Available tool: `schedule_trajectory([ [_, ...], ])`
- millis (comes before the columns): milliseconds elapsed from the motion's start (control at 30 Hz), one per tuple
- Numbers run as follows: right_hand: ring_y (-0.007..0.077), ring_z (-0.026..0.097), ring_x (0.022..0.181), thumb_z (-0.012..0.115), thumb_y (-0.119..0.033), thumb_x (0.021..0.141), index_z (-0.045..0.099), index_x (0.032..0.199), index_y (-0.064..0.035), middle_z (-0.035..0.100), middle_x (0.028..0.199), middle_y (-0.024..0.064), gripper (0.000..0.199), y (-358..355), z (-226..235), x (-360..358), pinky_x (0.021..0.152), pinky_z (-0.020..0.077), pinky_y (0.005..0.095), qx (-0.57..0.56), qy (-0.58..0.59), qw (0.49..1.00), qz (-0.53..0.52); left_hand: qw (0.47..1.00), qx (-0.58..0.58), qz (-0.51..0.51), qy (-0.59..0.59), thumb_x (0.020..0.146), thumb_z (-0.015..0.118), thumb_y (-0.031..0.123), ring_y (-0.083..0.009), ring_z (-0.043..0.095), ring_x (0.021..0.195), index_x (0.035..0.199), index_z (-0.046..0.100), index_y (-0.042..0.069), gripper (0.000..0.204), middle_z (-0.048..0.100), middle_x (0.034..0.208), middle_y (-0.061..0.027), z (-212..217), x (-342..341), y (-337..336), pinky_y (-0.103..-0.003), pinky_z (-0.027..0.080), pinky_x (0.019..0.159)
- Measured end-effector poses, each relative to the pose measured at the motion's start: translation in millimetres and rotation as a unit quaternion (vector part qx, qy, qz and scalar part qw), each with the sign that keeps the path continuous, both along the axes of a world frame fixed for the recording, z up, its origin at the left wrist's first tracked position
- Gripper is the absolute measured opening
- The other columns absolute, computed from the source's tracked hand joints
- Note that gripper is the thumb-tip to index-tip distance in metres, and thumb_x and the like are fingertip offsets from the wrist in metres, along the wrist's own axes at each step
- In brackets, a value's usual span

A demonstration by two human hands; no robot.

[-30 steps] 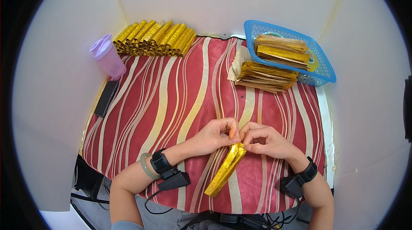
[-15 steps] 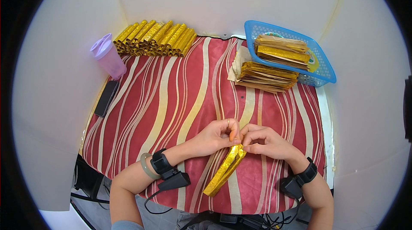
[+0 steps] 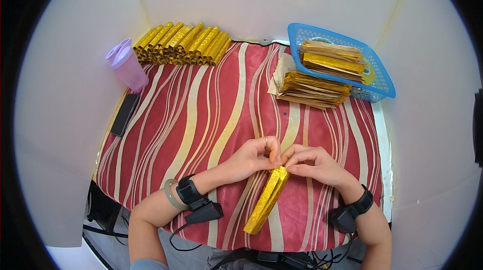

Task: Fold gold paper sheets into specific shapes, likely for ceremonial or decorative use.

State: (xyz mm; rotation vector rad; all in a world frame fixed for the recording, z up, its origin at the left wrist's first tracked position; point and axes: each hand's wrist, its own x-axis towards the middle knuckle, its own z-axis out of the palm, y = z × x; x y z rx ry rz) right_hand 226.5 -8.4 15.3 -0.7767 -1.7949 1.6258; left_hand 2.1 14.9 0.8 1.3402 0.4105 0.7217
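Note:
A long folded strip of gold foil paper (image 3: 265,202) slants toward me over the striped cloth, with a lengthwise crease or gap along it. My left hand (image 3: 254,158) pinches its far end between thumb and fingers. From the other side, my right hand (image 3: 319,165) grips the same end, thumb and fingertips close to the left ones. The fingertips partly cover how that end is folded.
Gold paper tubes (image 3: 183,43) are piled at the back left. Beside them stand a purple cup (image 3: 128,66) and a dark phone (image 3: 125,115). A blue basket (image 3: 385,79) at the back right holds gold sheets; another sheet stack (image 3: 312,93) lies before it. Red striped cloth (image 3: 166,119) covers the table.
The strip has turned slightly, its near end shifting a little right and toward me. Both hands still pinch the far end, having moved only slightly.

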Motion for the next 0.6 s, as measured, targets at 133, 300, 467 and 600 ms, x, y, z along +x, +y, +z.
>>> schedule_trajectory([
  [133,0.0135,0.057,0.097,0.063,-0.005,0.09,0.068,0.097,0.0017,0.061,0.102,0.0051,0.011,0,2,2,0.087,0.0451,0.0271,-0.009,0.009,1.0,0.001,0.998,-0.055,0.017,-0.002,0.088,0.064,0.003,-0.0082,0.051,0.081,0.077,0.044,0.01,0.024,0.052,0.083,-0.0002,8,-1,1,-0.023,0.041,0.078],
  [300,0.0134,0.057,0.097,0.064,-0.005,0.09,0.067,0.098,0.0016,0.062,0.104,0.0056,0.01,2,1,-1,0.086,0.0457,0.0268,-0.027,0.007,1.0,0.0,0.998,-0.06,0.018,-0.005,0.088,0.064,0.004,-0.0076,0.051,0.081,0.076,0.044,0.01,0.025,0.052,0.083,0.0002,8,-4,1,-0.023,0.041,0.078],
  [467,0.0135,0.057,0.098,0.066,-0.006,0.089,0.068,0.093,0.0006,0.063,0.106,0.0058,0.009,2,-2,2,0.087,0.0453,0.0274,-0.027,0.01,1.0,0.008,0.999,-0.052,0.01,0.009,0.088,0.065,0.003,-0.0077,0.051,0.081,0.076,0.044,0.01,0.025,0.053,0.083,0.0002,8,-1,0,-0.023,0.041,0.078],
  [600,0.014,0.057,0.1,0.067,-0.006,0.088,0.069,0.091,0.0001,0.062,0.106,0.0059,0.008,2,0,2,0.088,0.0447,0.028,-0.025,0.009,1.0,0.011,0.999,-0.048,0.006,0.007,0.088,0.065,0.004,-0.0078,0.05,0.081,0.076,0.044,0.01,0.025,0.053,0.084,0.0001,7,-1,-1,-0.023,0.041,0.078],
])
